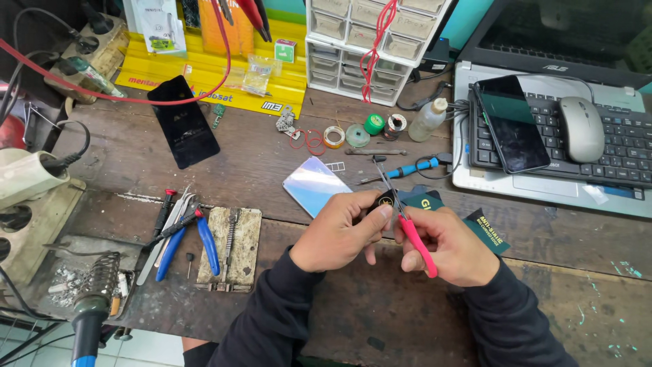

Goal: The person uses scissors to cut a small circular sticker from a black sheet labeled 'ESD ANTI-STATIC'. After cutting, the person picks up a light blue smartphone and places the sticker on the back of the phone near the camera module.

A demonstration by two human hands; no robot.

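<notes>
My right hand (451, 246) grips small scissors with red handles (415, 241), their thin blades pointing up and away. My left hand (343, 228) pinches a small dark round piece (386, 201) right at the blades. Both hands meet above the wooden workbench (285, 156), over dark green packets (485, 228). Just beyond my left hand lies an iridescent phone back cover (315, 186), flat on the bench.
A black phone (183, 121) lies at the left. Blue-handled pliers (204, 241), tweezers and a metal jig (229, 248) sit front left, beside a soldering iron (95, 292). A laptop (543, 146) carries another phone (511, 122) and a mouse (581, 128). Tape rolls, a bottle and drawer boxes stand behind.
</notes>
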